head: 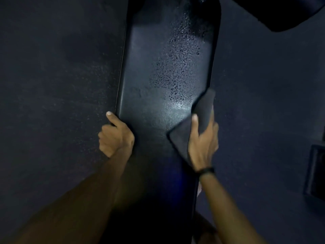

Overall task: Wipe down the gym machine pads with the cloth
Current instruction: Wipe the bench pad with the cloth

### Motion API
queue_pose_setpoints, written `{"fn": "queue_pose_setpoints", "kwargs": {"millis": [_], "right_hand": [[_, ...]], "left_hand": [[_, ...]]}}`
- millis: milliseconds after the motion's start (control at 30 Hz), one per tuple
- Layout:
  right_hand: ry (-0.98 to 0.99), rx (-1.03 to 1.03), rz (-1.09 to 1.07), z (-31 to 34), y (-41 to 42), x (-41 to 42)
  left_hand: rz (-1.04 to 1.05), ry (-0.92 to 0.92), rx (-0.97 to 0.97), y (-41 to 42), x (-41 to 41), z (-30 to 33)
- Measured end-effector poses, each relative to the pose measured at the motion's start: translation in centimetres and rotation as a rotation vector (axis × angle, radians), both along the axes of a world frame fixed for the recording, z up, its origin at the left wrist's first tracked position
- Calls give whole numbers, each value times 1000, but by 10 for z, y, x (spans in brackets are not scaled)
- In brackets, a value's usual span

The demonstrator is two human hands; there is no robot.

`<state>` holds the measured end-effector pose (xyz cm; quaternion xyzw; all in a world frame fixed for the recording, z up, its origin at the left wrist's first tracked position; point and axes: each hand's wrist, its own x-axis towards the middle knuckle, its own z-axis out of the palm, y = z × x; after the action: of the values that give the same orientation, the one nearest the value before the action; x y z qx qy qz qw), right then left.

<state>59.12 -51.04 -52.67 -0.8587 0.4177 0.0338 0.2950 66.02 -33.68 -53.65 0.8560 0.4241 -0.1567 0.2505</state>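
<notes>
Dark speckled floor (61,76) surrounds the bench pad (149,76); left hand (115,137) grips its edge, right hand (204,140) pinches the cloth (204,110).

Long black pad (158,85), running away from the camera, narrow, with rounded edges. Speckled with droplets across the upper right part, glossy under a bright glare lower down. Dark cloth (193,120), folded and partly lifted, lay against the right edge of the pad, just beside the glare.

Single head view, close above long bench pad (158,103), facing down along it over dark floor (52,67).
</notes>
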Motion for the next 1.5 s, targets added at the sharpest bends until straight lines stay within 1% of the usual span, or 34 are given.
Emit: {"fn": "queue_pose_setpoints", "kwargs": {"millis": [67, 133, 333, 600, 733, 800, 933, 1033, 1133, 1200, 1300, 1400, 1500], "right_hand": [[-17, -38, -41, -7, -17, 51], [-24, -65, -44, -10, -19, 67], [-22, -109, -44, -11, -19, 63], [-29, -147, -39, -9, -16, 66], [-69, -113, -11, -8, -16, 58], [-73, -102, 22, -3, -7, 38], [-71, -179, 135, -5, 20, -29], [-32, -204, 134, -9, 25, -42], [19, -255, 138, -13, 23, -19], [20, -258, 100, -14, 14, 7], [3, -254, 25, -18, -10, 72], [-25, -191, -13, -19, -41, 148], [-63, -142, -47, -17, -66, 199]], "left_hand": [[4, -9, 1, -1, 1, -1], [0, -18, 2, 0, 0, -2], [-15, -35, -40, 0, -1, 4], [53, -107, -48, 0, -2, 7], [14, -116, -114, 2, -7, 14], [4, -115, -162, 6, -15, 23], [10, -133, -220, 7, -19, 34], [50, -118, -244, 8, -19, 33], [186, -103, -269, 7, -13, 29], [216, -80, -270, 7, -9, 26], [188, -35, -235, 3, -2, 23], [140, -31, -200, 3, 1, 21], [103, -27, -168, 0, 4, 23]]}}
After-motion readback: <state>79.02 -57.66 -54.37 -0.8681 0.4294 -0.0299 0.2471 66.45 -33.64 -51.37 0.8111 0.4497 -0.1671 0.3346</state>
